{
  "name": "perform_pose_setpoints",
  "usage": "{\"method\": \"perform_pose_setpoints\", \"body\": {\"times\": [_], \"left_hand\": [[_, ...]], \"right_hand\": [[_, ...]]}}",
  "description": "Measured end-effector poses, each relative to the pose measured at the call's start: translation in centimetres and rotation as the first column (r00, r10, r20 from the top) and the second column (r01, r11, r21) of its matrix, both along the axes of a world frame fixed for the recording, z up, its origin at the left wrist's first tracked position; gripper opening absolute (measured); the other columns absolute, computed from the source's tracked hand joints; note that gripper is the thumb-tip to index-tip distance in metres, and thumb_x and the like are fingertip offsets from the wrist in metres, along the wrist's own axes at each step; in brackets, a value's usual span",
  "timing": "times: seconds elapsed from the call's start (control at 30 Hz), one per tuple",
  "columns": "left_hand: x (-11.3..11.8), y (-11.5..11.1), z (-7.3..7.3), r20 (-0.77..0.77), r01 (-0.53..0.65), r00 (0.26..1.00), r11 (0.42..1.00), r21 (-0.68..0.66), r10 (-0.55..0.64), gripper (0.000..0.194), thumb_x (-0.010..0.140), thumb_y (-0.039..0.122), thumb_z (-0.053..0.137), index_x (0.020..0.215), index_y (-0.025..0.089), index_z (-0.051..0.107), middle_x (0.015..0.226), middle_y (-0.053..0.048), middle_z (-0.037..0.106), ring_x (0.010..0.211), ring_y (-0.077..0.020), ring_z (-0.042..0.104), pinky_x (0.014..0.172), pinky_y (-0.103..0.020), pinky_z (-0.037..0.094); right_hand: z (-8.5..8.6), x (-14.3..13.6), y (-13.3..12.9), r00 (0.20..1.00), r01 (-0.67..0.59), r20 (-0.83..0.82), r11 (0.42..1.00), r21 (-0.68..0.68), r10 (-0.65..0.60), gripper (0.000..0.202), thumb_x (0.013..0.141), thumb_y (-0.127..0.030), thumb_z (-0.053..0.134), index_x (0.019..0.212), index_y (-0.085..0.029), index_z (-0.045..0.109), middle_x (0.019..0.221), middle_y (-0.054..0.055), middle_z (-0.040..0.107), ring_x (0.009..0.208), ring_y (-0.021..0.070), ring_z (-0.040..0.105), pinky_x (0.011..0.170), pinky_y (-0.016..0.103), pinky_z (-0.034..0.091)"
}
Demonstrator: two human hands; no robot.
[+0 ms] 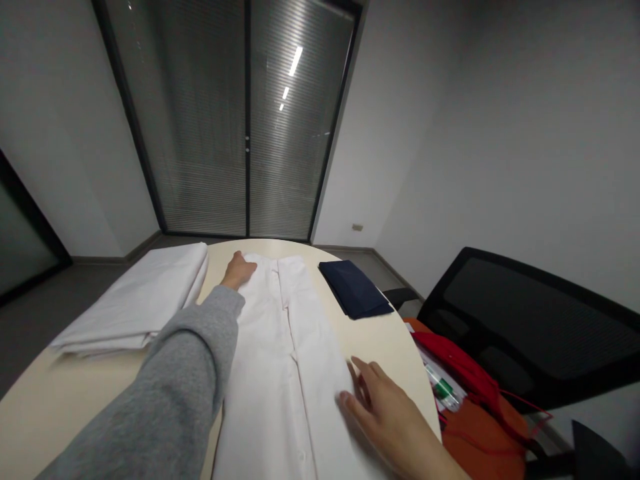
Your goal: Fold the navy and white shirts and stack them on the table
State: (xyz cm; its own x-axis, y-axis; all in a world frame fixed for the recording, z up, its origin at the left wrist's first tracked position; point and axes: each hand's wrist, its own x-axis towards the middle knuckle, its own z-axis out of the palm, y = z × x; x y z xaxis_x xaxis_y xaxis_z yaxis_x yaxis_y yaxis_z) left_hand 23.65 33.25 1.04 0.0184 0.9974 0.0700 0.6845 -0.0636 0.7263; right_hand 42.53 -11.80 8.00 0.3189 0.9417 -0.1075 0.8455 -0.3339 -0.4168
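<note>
Basically, wht button-front garment [260,360] lies lengthwise on rounded, smooth surface [370,340]; L hand [239,271] at its far L corner, can't tell if grip is pinching or just resting; R hand [383,403] by R edge, grip open, loosely curled. Garment prob. light, soft, floppy, not fragile; best held at edges/corners. Matte woven-looking cloth, long strip shape, rumpled placket [287,317].

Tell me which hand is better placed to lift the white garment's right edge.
Probably the right hand: it is at that edge, while the left hand is at the white garment's far end.
</note>
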Motion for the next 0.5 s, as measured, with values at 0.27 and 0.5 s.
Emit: {"method": "perform_pose_setpoints", "body": {"times": [0.27,0.5], "left_hand": [[0.2,0.1,0.0,0.121,-0.070,0.990,0.997,-0.014,0.071,0.089,0.084,0.038,0.070,0.160,0.013,0.032,0.140,-0.019,0.067,0.128,-0.0303,0.066,0.102,-0.036,0.053],[0.4,1.6,0.3,0.112,-0.063,0.992,0.998,-0.004,0.063,0.091,0.084,0.044,0.074,0.159,0.012,0.034,0.139,-0.020,0.067,0.127,-0.0308,0.066,0.099,-0.034,0.053]], "right_hand": [[3.0,3.1,20.9,0.986,-0.148,-0.056,0.984,0.103,0.154,0.046,0.102,-0.029,0.061,0.145,-0.013,0.056,0.137,0.012,0.067,0.116,0.0196,0.068,0.103,0.031,0.050],[0.9,6.0,37.5,0.991,-0.064,0.128,0.990,0.125,0.048,0.036,0.101,-0.038,0.068,0.131,-0.019,0.063,0.134,0.010,0.064,0.114,0.0257,0.067,0.096,0.048,0.058]]}}
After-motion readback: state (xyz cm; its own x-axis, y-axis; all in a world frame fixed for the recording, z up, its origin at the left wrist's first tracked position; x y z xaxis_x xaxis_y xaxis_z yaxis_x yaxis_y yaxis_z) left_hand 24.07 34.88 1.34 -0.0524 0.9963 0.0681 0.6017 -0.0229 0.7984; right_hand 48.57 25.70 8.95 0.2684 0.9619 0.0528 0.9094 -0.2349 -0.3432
